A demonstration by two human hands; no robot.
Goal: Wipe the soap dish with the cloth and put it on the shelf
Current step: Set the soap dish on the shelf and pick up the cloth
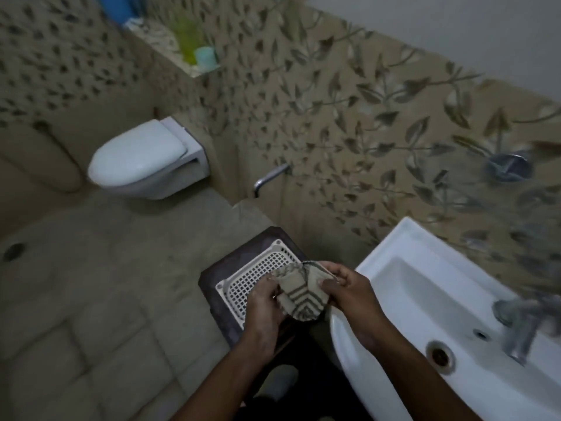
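A beige cloth [299, 296] with dark stripes is bunched between both hands, low in the middle of the view. It wraps round the soap dish [310, 263], of which only a dark curved rim shows at the top. My left hand [264, 302] grips the cloth's left side with curled fingers. From the right, my right hand [349, 287] pinches the covered dish with thumb and fingers. The shelf [158, 41], a speckled ledge set in the wall, is far off at the upper left.
Under my hands a white perforated basket [258, 273] lies on a dark stool [218, 299]. A white sink [425, 287] with a metal tap [519, 323] is at the right. On the shelf stand a green bottle [189, 38] and a pale blue cup [205, 57]. A toilet [142, 159] hangs on the far wall.
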